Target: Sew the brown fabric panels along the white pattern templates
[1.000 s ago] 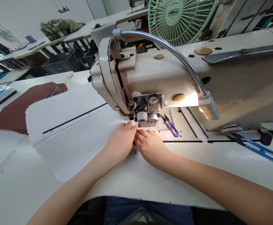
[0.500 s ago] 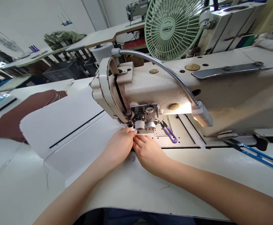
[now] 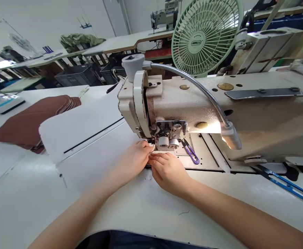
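Observation:
Just in front of the needle area of a sewing machine [image 3: 141, 103], my two hands meet at the fingertips. My left hand [image 3: 134, 158] is closed, thumb and fingers pinched around something small and whitish that I cannot make out. Pressed beside it, my right hand [image 3: 169, 171] has its fingers bent together, and what lies under them is hidden. To the left a white panel [image 3: 89, 166] with rounded corners and a black slot lies under my left forearm. Purple thread snips [image 3: 192, 153] rest on the machine bed, right of the needle area.
Blue thread snips [image 3: 287, 185] lie at the right. A stack of brown fabric pieces [image 3: 34, 121] is at the left, behind the panel. A lamp [image 3: 231, 136] on a flexible neck hangs over the bed. Behind stands a green fan [image 3: 205, 41]. A loose thread [image 3: 184, 212] lies near the front edge.
The view has shifted, so the machine appears lower and farther right. Both hands stay together at the needle area, with my left hand and forearm slightly blurred by motion.

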`<state>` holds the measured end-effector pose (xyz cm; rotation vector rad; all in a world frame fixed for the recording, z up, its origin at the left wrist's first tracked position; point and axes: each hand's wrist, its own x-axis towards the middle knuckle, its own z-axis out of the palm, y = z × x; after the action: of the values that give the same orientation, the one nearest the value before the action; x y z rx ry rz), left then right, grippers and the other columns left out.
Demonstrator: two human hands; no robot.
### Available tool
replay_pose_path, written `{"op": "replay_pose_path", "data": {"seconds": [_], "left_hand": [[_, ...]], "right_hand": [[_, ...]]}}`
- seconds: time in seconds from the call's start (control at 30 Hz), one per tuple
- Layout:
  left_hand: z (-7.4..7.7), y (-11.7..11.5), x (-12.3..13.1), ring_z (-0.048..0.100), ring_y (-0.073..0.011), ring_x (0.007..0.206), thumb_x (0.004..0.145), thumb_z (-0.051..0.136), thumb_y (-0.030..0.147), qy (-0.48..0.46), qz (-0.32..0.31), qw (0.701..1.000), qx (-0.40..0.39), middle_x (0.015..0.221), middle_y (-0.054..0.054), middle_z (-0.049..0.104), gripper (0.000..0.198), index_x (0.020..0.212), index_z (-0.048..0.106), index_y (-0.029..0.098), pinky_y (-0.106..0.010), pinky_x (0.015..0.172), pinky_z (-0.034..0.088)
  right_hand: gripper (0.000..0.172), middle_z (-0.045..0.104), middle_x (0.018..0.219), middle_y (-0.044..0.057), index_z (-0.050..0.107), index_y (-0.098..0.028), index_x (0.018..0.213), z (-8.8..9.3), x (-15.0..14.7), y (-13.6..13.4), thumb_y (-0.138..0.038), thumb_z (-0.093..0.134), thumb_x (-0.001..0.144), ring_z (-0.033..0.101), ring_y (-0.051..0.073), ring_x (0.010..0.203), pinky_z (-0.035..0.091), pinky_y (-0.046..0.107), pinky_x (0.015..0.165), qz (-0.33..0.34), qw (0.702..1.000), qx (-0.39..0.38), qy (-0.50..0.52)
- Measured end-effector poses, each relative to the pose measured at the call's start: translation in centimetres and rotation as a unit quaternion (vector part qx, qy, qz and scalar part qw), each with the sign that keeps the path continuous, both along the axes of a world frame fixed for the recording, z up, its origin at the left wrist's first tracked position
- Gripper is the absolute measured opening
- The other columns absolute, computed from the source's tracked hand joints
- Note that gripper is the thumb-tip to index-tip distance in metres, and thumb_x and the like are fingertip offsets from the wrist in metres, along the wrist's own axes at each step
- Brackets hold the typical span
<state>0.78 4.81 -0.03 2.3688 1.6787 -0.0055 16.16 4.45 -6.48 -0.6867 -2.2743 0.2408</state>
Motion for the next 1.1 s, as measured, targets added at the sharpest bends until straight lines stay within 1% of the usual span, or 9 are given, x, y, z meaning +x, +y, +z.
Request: {"op": "replay_pose_path", "data": {"seconds": [0.13,0.23,0.37,0.53,0.67,0.77,0.9,1.0,1.1], "left_hand": [[-0.5,-0.4,-0.8,0.055,-0.0183,0.088,0.081,0.042,0.000,-0.045,0.003,0.999,0.005,0.089,-0.004,0.057,0.027,0.086,0.062,0.018,-0.030,0.076,0.048],[-1.0,-0.4,-1.2,0.056,-0.0177,0.089,0.081,0.042,0.000,-0.078,-0.006,0.997,0.008,0.091,-0.003,0.060,0.029,0.088,0.063,0.019,-0.030,0.079,0.049],[-1.6,-0.4,-1.5,0.055,-0.0181,0.100,0.084,0.039,0.001,-0.103,-0.002,0.994,0.030,0.100,-0.004,0.062,0.030,0.089,0.064,0.019,-0.030,0.086,0.048],[-2.0,-0.5,-1.5,0.054,-0.0192,0.102,0.088,0.037,0.004,-0.096,0.004,0.995,0.025,0.100,-0.005,0.061,0.030,0.094,0.063,0.018,-0.032,0.088,0.048],[-2.1,-0.6,-1.3,0.054,-0.0201,0.097,0.092,0.037,0.008,-0.087,-0.017,0.995,0.040,0.095,-0.006,0.060,0.027,0.095,0.062,0.017,-0.032,0.086,0.047],[-2.0,-0.7,-1.2,0.053,-0.0196,0.094,0.093,0.036,0.009,-0.081,-0.019,0.995,0.047,0.092,-0.006,0.060,0.026,0.092,0.062,0.016,-0.031,0.085,0.046],[-1.7,-0.9,-1.2,0.053,-0.0195,0.092,0.092,0.039,0.006,-0.069,-0.022,0.996,0.051,0.092,-0.006,0.060,0.024,0.086,0.061,0.014,-0.029,0.084,0.045],[-1.7,-1.1,-1.2,0.054,-0.0196,0.090,0.089,0.042,0.004,-0.059,-0.035,0.997,0.038,0.091,-0.007,0.061,0.022,0.082,0.061,0.014,-0.029,0.083,0.045],[-1.6,-1.4,-1.3,0.056,-0.0190,0.095,0.088,0.045,0.005,-0.057,-0.046,0.997,0.038,0.099,-0.007,0.063,0.021,0.087,0.063,0.015,-0.029,0.087,0.045]], "right_hand": [[0.025,0.073,0.086,0.008,0.065,-0.015,0.086,0.2,0.2,-0.1,-0.008,0.042,0.086,0.066,0.019,0.083,0.048,0.031,0.072,0.003,1.000,-0.011,-0.004],[0.024,0.073,0.086,0.008,0.065,-0.015,0.089,0.3,0.1,-0.1,-0.008,0.042,0.087,0.066,0.018,0.083,0.047,0.031,0.072,0.009,1.000,0.000,-0.006],[0.024,0.073,0.088,0.008,0.064,-0.014,0.094,0.5,0.1,-0.1,-0.008,0.042,0.087,0.066,0.018,0.084,0.047,0.032,0.071,0.018,1.000,0.007,0.002],[0.026,0.073,0.092,0.008,0.063,-0.014,0.101,0.7,0.3,-0.2,-0.009,0.042,0.088,0.067,0.018,0.086,0.047,0.033,0.069,0.027,1.000,0.012,-0.009],[0.025,0.073,0.095,0.008,0.063,-0.015,0.102,0.8,0.3,-0.3,-0.009,0.043,0.088,0.067,0.019,0.088,0.048,0.034,0.071,0.031,0.999,0.011,-0.024],[0.026,0.073,0.097,0.008,0.063,-0.016,0.104,1.0,0.3,-0.4,-0.008,0.044,0.088,0.067,0.019,0.089,0.049,0.034,0.071,0.037,0.999,0.010,-0.033],[0.028,0.073,0.096,0.007,0.063,-0.016,0.105,1.2,0.3,-0.3,-0.007,0.044,0.086,0.066,0.020,0.090,0.049,0.034,0.072,0.049,0.998,0.016,-0.034],[0.028,0.073,0.094,0.007,0.063,-0.017,0.105,1.3,0.4,-0.4,-0.007,0.044,0.086,0.066,0.020,0.090,0.049,0.034,0.071,0.054,0.998,0.017,-0.038],[0.027,0.073,0.094,0.007,0.063,-0.018,0.103,1.4,0.4,-0.3,-0.007,0.044,0.087,0.066,0.020,0.089,0.049,0.034,0.070,0.058,0.997,0.014,-0.040]]}}
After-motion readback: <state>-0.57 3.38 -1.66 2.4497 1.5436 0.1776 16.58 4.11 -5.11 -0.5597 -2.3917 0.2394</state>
